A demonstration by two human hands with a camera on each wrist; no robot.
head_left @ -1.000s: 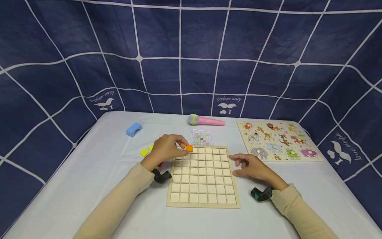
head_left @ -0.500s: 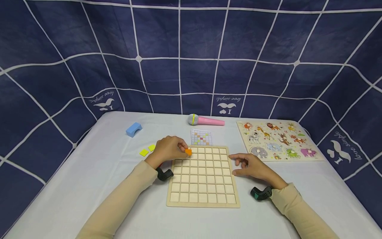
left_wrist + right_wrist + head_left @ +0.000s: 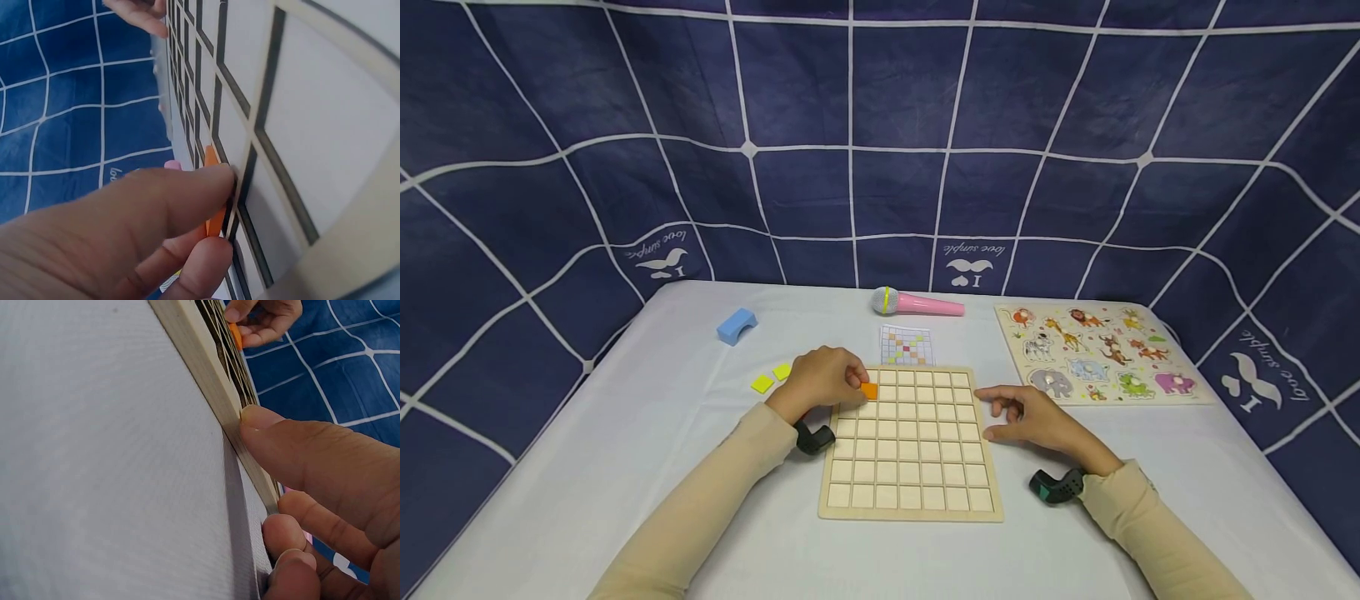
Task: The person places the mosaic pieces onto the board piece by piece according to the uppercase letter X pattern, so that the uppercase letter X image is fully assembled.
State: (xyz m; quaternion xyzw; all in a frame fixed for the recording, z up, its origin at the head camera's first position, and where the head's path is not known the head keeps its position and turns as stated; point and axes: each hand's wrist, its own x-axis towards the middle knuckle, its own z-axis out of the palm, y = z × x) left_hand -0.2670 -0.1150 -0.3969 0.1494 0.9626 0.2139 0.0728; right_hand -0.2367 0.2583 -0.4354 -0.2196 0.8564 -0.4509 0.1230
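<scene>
**Orange tile down at the grid board**

Left hand (image 3: 822, 382) pinching the orange tile (image 3: 869, 390) between thumb and fingers, right at a cell near the far-left corner of the wooden grid board (image 3: 912, 479). Tile on edge against the cell wall in the left wrist view. Right hand (image 3: 1028, 417) steadying the board's right edge, thumb pressed on the frame, fingers loosely curled, nothing gripped. Yellow tiles (image 3: 771, 377) lying just left, on the table (image 3: 625, 467).
</scene>
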